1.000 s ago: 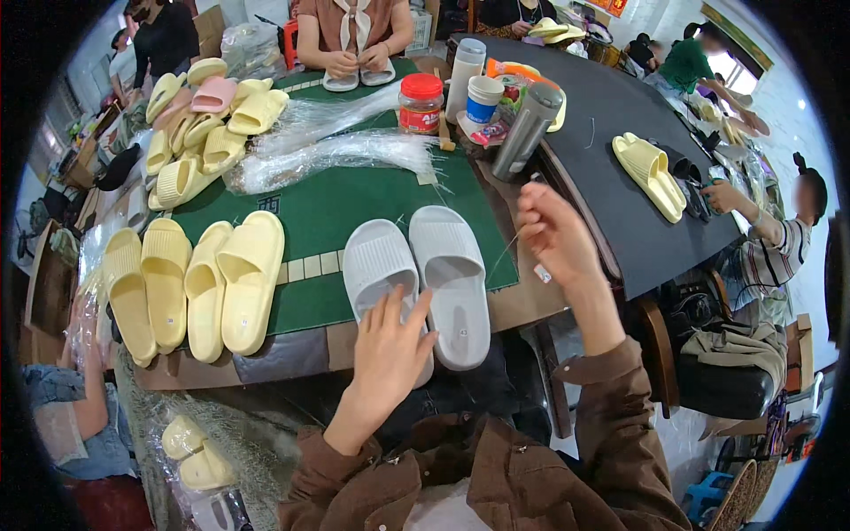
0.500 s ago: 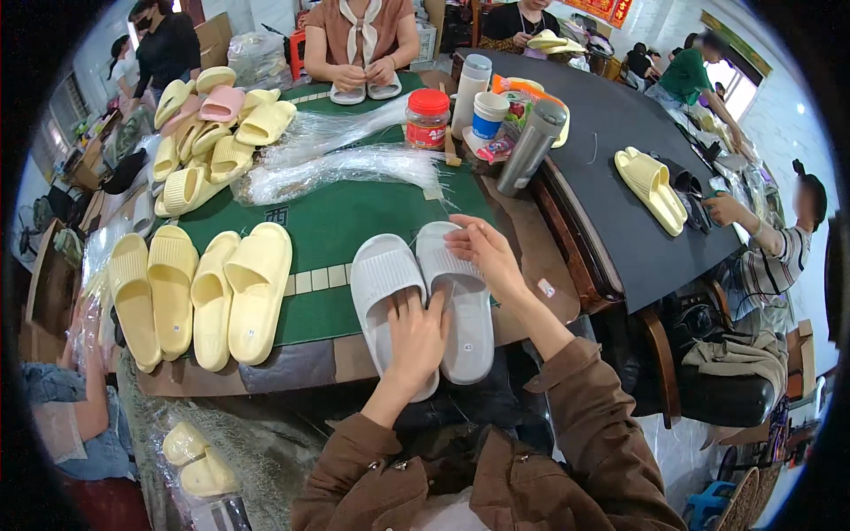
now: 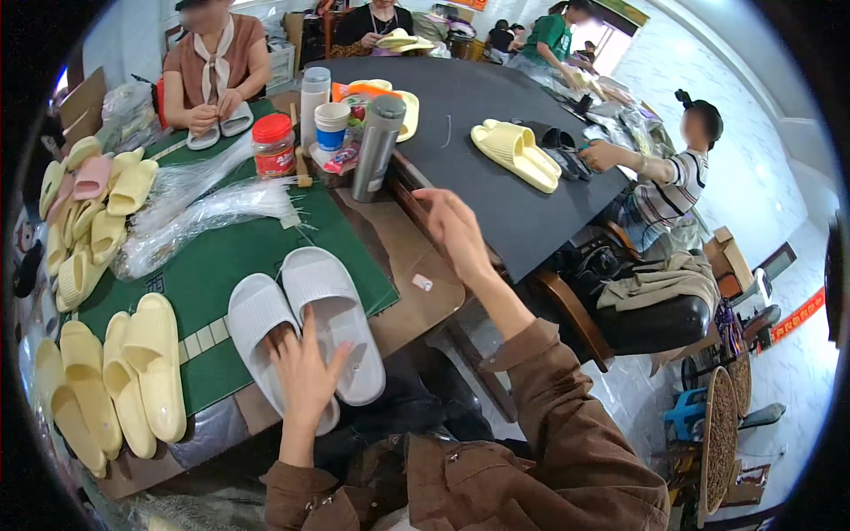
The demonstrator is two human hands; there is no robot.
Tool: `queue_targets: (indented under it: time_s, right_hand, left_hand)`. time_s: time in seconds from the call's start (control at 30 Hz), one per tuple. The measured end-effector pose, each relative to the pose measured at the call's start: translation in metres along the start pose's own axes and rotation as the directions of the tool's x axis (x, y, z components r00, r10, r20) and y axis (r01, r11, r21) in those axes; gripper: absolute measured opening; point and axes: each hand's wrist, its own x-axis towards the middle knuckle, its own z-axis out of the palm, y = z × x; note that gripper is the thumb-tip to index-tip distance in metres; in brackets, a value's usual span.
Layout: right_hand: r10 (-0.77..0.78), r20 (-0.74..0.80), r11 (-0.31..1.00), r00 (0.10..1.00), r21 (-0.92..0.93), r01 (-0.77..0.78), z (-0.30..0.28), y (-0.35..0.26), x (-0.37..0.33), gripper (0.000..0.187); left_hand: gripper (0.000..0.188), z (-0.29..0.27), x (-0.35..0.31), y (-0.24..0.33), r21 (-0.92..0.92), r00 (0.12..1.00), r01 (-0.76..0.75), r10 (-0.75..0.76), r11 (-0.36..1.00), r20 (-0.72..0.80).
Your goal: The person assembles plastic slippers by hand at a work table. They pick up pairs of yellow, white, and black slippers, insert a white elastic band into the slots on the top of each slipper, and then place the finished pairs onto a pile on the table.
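Note:
A pair of grey slide slippers, the left slipper (image 3: pixel 261 310) and the right slipper (image 3: pixel 354 367), lies side by side at the table's near edge. My left hand (image 3: pixel 305 367) rests over them, its fingertips inside the left slipper's opening and its forefinger and thumb spread over the right one. My right hand (image 3: pixel 456 230) is in the air to the right of the pair, fingers stretched out and apart, with nothing in them. It is nearest to the seam between the green-topped table and the black table.
Yellow slippers (image 3: pixel 150 372) stand left of the grey pair, with a heap of yellow and pink slippers (image 3: pixel 93 186) farther off. Bundled clear plastic strands (image 3: pixel 208 221), a red-lidded jar (image 3: pixel 273 146) and a grey flask (image 3: pixel 379 150) lie beyond. Co-workers sit around the black table (image 3: pixel 434 97).
The view has swung to the right. My right hand has left the right grey slipper and moved off to the right. My left hand stays on the pair, its fingers now more spread.

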Motion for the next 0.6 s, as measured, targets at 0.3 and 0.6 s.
queue_targets:
  time_s: [0.3, 0.6]
  right_hand:
    - [-0.082, -0.283, 0.948, 0.956, -0.318, -0.012, -0.088, 0.016, -0.001, 0.033]
    - [-0.181, -0.367, 0.785, 0.912, -0.613, -0.091, -0.147, 0.060, 0.007, 0.030]
  left_hand:
    - [0.098, -0.022, 0.000, 0.006, -0.034, 0.979, 0.070, -0.062, 0.997, 0.193]
    - [0.071, -0.001, -0.001, -0.007, -0.040, 0.996, -0.026, 0.029, 0.999, 0.082]
